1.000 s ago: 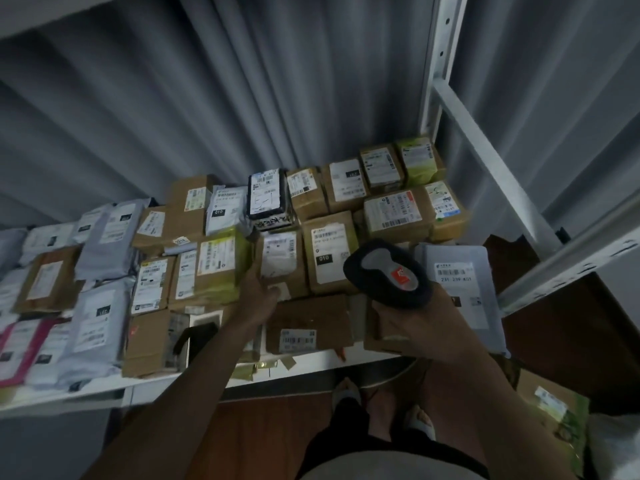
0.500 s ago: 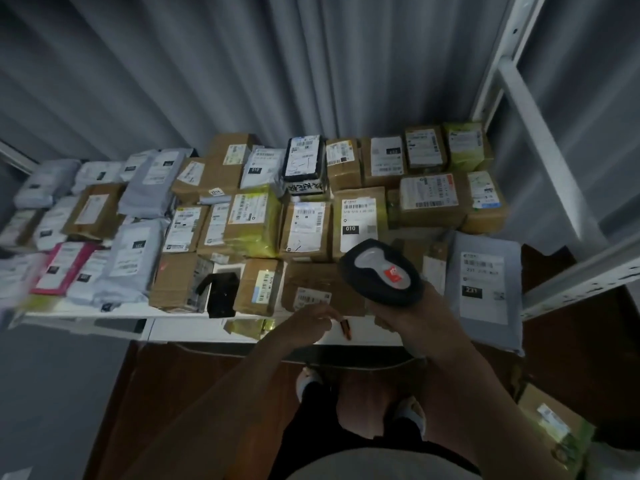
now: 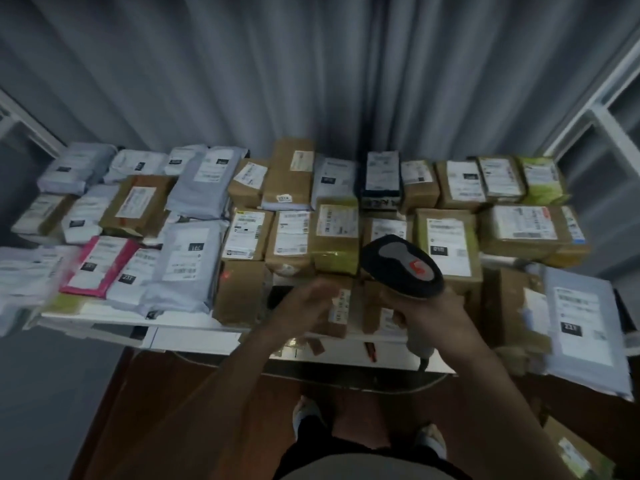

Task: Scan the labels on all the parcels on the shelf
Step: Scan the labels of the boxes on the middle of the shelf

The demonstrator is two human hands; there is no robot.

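Note:
Several labelled parcels cover the white shelf (image 3: 194, 339): brown boxes such as one in the middle row (image 3: 289, 237), grey mailer bags (image 3: 187, 261) and a pink bag (image 3: 100, 265) at the left. My right hand (image 3: 433, 320) grips the handle of a black barcode scanner (image 3: 401, 265), whose head points at the parcels. A red light spot lies on a brown front-row box (image 3: 239, 292). My left hand (image 3: 304, 306) hovers blurred over a front-row box (image 3: 341, 306), fingers relaxed, holding nothing.
A grey curtain hangs behind the shelf. White shelf uprights (image 3: 595, 109) stand at the right and far left. A large grey mailer (image 3: 581, 327) overhangs the right front edge. More parcels (image 3: 575, 459) lie on the brown floor near my feet.
My left hand let go of the middle-row parcels, drew back to the shelf's front edge and now hovers there. The view has swung left, showing more left-side parcels. The scanner stayed roughly in place.

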